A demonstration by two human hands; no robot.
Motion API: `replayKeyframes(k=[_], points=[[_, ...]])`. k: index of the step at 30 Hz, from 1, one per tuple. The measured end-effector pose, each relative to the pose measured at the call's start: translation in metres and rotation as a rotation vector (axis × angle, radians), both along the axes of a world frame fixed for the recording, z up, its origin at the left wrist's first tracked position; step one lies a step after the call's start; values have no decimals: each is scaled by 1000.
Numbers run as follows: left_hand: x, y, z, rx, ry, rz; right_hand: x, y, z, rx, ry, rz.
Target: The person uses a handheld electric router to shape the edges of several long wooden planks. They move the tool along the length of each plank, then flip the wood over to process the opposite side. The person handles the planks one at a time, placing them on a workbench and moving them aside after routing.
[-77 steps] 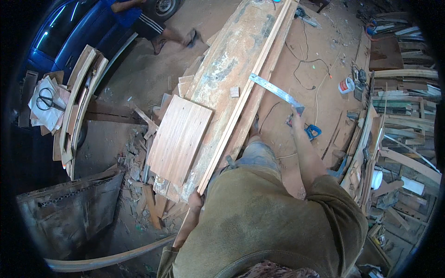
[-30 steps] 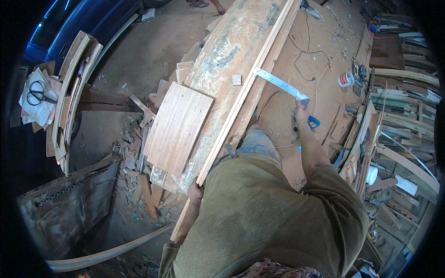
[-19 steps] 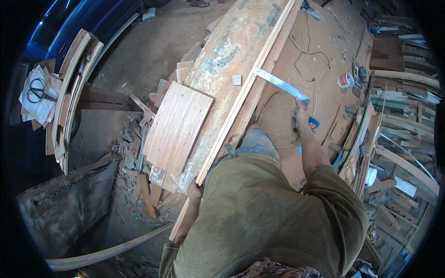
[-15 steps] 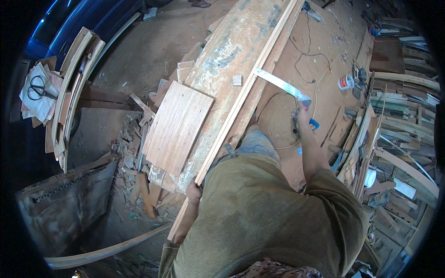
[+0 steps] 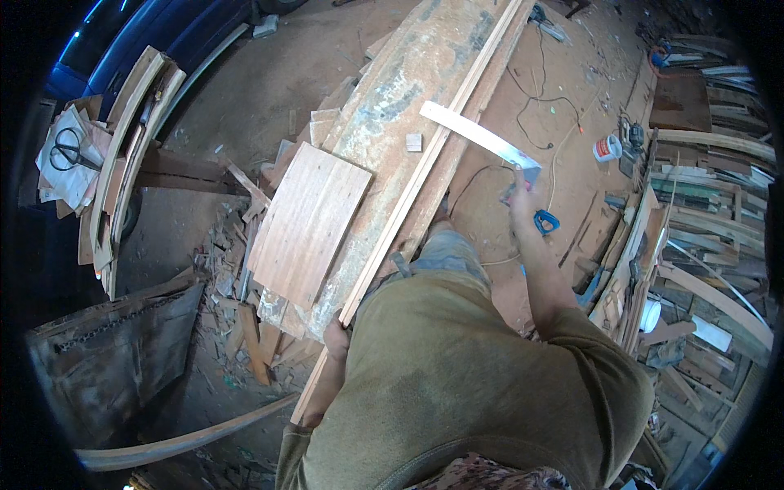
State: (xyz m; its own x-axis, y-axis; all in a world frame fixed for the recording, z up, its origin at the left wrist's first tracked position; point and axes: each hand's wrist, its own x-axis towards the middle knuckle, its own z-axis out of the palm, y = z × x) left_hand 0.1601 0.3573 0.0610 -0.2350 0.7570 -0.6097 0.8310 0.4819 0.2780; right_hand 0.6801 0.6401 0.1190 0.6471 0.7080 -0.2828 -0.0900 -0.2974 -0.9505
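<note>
My right hand (image 5: 520, 188) is closed round the handle of a handsaw (image 5: 478, 133). Its pale blade lies across a long, narrow wooden strip (image 5: 408, 189), the tip reaching past the strip over the bench. Lower down, my left hand (image 5: 336, 337) grips that same strip near my body, and its near end runs on beside my forearm. The strip rests along the right side of a stained plank bench (image 5: 392, 102). On the bench sit a small wooden block (image 5: 415, 142) and a wide glued wooden panel (image 5: 310, 224). My fingers on the saw handle are partly hidden.
To the right of my arm is a blue loop-shaped handle (image 5: 546, 221). Cables (image 5: 535, 122) trail over the dirt floor near a white tub (image 5: 607, 148). Timber stacks (image 5: 710, 196) line the right side. At left, scissors (image 5: 69, 151) lie on papers beside curved boards (image 5: 135, 163).
My right hand has moved left and slightly up, pushing the saw blade farther across the strip. My left hand keeps its hold on the strip.
</note>
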Motion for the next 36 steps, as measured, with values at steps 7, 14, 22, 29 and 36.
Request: replayKeyframes(k=[7,14,22,29,36], points=[[-4,-4,-1,7,17,11,-61,44,45,-220,-369,475],[1,-1,-11,20,-4,14,-84,135,41,-394,-12,1038],[-25,-20,-10,20,34,-4,-117,128,29,-221,150,763],[27,-17,137,24,111,-185,-16,95,-72,-345,295,367],[75,-40,223,-15,161,-140,-43,78,-57,-323,609,292]])
